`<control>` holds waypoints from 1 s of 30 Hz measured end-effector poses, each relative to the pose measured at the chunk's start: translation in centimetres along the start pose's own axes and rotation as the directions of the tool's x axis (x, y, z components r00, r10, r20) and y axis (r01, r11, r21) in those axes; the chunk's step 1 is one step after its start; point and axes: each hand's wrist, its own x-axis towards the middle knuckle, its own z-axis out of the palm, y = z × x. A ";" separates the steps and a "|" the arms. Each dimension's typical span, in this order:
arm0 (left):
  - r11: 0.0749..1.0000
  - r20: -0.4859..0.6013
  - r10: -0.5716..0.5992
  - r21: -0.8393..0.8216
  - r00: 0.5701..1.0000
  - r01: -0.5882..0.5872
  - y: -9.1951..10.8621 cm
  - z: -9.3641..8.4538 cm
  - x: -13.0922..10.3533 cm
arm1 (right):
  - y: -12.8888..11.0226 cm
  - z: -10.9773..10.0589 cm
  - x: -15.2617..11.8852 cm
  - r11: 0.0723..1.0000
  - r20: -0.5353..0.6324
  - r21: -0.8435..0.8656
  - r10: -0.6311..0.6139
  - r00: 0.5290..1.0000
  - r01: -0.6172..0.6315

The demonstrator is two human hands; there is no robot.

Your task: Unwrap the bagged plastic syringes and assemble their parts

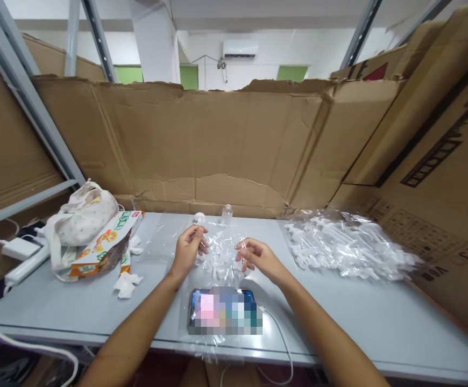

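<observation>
A clear plastic bag [220, 277] with small white plastic pieces [218, 258] lies between my hands on the grey table. My left hand [189, 248] is at the bag's left side, with thumb and fingers drawn together; what they may hold is too small to make out. On the right side of the bag, my right hand [257, 259] has its fingers loosely bent and apart, close to the plastic. Just beyond my left hand sits a white rounded piece [199, 217]. A small clear bottle [226, 215] stands upright behind the bag. Nearer me lies a phone [224, 312], its screen blurred out.
A large clear bag of white parts [339, 244] rests at the right. To the left are a snack box [107, 242], a white cloth bag [84, 215], crumpled tissues [127, 285] and a power strip [26, 269]. Cardboard walls [218, 145] enclose the table; a white cable [284, 344] hangs over its front edge.
</observation>
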 end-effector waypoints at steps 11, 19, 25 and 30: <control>1.000 0.187 -0.007 0.015 0.982 0.004 0.4 -0.8 0.0 | -0.4 -1.4 0.1 0.996 -0.292 -0.022 -0.090 0.952 0.088; 0.988 0.273 -0.068 0.154 0.960 0.026 -0.4 0.0 -0.3 | -0.5 -2.2 -0.1 0.991 -0.367 0.047 -0.101 0.925 0.127; 0.995 0.168 -0.028 0.097 0.985 0.012 -0.8 -0.2 0.1 | -0.1 -1.3 0.0 0.999 -0.169 -0.036 -0.037 0.985 0.031; 0.997 0.135 -0.025 0.079 0.990 0.014 -1.0 -0.3 0.2 | -0.1 -1.5 0.0 0.998 -0.222 -0.026 -0.058 0.973 0.054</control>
